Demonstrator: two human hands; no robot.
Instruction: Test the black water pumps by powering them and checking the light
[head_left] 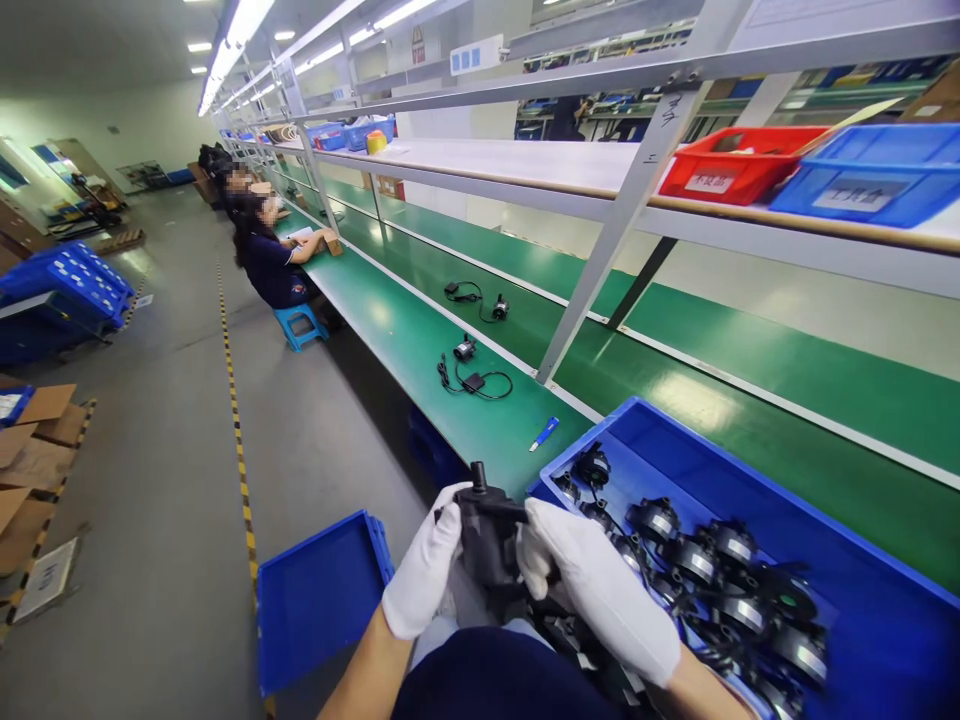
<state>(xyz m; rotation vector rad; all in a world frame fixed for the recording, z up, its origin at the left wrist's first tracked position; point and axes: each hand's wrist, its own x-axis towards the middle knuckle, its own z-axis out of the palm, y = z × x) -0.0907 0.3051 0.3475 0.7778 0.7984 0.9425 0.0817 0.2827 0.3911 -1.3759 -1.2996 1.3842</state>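
Observation:
Both of my hands wear white gloves. Between them, above my lap, is a small black pump (pixel 489 540) with a short spout pointing up. My left hand (pixel 427 568) grips its left side, thumb toward me. From the right, my right hand (pixel 604 585) has its fingers closed on the pump's other side; the fingertips are partly hidden. Close to my right hand stands a large blue bin (pixel 757 480), where several similar black pumps (pixel 694 560) with silver labels lie heaped. More dark parts below my right hand are hard to make out.
On the green bench (pixel 390 310) lie a blue utility knife (pixel 545 433) and two corded pumps, one nearer (pixel 464 348) and one farther (pixel 500 307). A slanted metal post (pixel 607 270) carries a shelf with red (pixel 739 165) and blue (pixel 877 175) bins. An empty blue crate (pixel 322 600) sits left; a co-worker (pixel 270 255) sits farther along.

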